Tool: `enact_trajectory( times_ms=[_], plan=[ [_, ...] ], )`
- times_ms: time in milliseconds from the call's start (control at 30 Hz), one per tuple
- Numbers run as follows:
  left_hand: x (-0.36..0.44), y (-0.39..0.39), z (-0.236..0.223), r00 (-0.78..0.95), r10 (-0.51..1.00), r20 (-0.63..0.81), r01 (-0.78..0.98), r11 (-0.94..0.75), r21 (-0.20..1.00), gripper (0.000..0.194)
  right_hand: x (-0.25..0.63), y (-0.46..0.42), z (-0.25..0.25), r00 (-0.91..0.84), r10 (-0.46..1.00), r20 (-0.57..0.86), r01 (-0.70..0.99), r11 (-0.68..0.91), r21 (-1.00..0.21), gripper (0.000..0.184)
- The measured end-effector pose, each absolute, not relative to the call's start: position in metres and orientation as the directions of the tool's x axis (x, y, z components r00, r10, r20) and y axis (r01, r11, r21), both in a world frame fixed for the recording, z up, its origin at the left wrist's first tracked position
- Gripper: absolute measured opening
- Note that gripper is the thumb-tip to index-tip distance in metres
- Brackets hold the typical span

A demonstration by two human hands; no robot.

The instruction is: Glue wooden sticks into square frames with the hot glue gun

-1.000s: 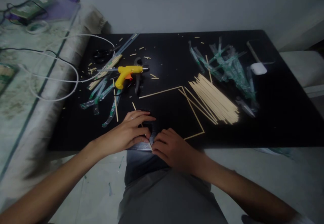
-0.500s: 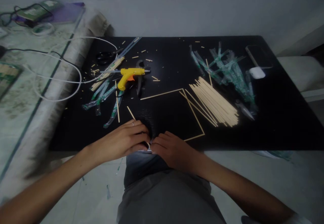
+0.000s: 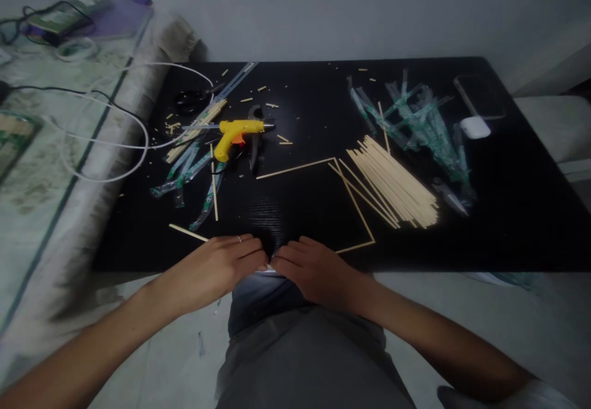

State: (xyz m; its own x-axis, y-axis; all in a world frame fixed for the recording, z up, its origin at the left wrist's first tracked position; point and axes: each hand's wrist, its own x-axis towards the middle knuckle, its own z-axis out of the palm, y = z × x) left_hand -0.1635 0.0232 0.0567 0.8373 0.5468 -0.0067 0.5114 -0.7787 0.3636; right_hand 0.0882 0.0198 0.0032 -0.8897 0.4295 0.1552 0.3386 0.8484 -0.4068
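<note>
My left hand (image 3: 217, 267) and my right hand (image 3: 309, 267) meet at the near edge of the black table (image 3: 508, 212), fingertips pinched together around a thin wooden stick (image 3: 187, 232). The stick pokes out to the left past my left hand, lying almost flat. What sits between the fingertips themselves is hidden. Just beyond my hands lies a partial square frame of sticks (image 3: 355, 206) flat on the table. A pile of loose wooden sticks (image 3: 394, 181) lies to the right of it.
A yellow glue gun (image 3: 235, 133) lies at the left middle, with pliers (image 3: 253, 141) beside it and scissors (image 3: 191, 98) farther back. Green plastic wrappers (image 3: 418, 125) and a white case (image 3: 474, 127) are at the right. White cables (image 3: 111, 144) run off the left.
The stick in my hands has swung from pointing away up the table to lying nearly sideways to the left. Both hands have slid back towards the table's near edge.
</note>
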Motion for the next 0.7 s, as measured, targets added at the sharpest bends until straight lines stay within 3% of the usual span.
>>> enact_trajectory(
  times_ms=[367,600,700],
  plan=[
    [-0.187,0.024,0.061,0.724,0.69,0.001,0.617,-0.649,0.445,0.025,0.09,0.018,0.003,-0.88,0.445,0.166,0.352,0.846,-0.4,0.024],
    [-0.188,0.029,0.055,0.626,0.775,0.09,0.635,-0.573,0.518,0.016,0.091,0.017,-0.005,-0.755,0.535,0.378,0.346,0.816,-0.464,0.021],
    [-0.168,0.036,0.043,0.581,0.801,0.143,0.653,-0.564,0.505,0.019,0.091,0.016,-0.006,-0.737,0.545,0.4,0.331,0.807,-0.489,0.016]
  ],
)
